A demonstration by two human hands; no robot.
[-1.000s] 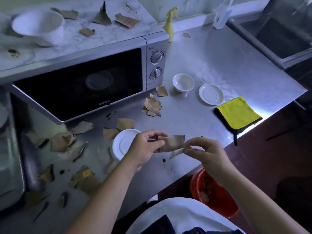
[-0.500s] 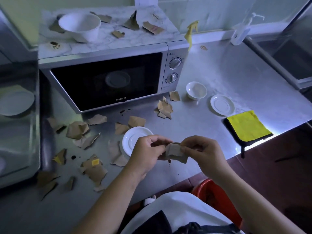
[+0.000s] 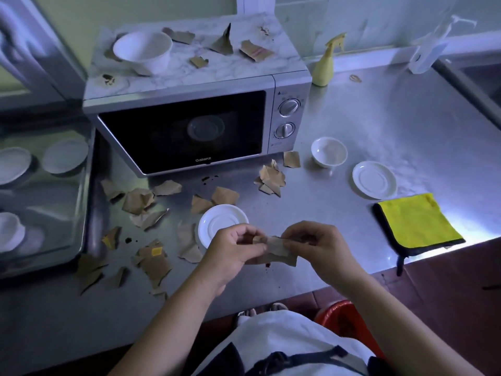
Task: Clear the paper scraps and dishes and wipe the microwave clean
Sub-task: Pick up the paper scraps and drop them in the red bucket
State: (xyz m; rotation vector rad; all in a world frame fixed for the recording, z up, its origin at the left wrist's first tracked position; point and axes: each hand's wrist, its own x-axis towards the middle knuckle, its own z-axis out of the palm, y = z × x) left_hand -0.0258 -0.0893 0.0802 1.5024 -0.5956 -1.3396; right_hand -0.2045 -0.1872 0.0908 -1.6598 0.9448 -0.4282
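microwave (image 3: 189, 131) fills the back of the steel counter (image 3: 393, 126), big and square, door closed. its marbled top is littered with brown paper scraps (image 3: 256, 51) and carries one large white bowl (image 3: 143, 51). below the counter's near edge we catch a red bin (image 3: 344, 318), partly hidden behind our right arm. next down in size, the yellow cloth (image 3: 417, 221) lies flat at the right front edge of the counter, well apart from the microwave. a yellow spray bottle (image 3: 324, 67) stands upright just beside the microwave's back right corner.

on to the dishes. one saucer (image 3: 374, 179) sits near the cloth, and a small bowl (image 3: 328, 151) is just beside it, closer to the microwave's dials. a second saucer (image 3: 221, 222) lies in front of the door, partly hidden by our left hand. loose scraps (image 3: 138, 200) are scattered over the counter in front of and left of the microwave, a few touching that second saucer.

now our hands, close together above the front edge. the left hand (image 3: 230, 253) has its fingers curled, thumb and fingertips pinching one end of a crumpled scrap (image 3: 276, 249). the right hand (image 3: 320, 248) is curled too, pinching the other end. that scrap is off the counter, bunched between the two. smallest of all, dark specks (image 3: 267, 265) dot the steel just under it.
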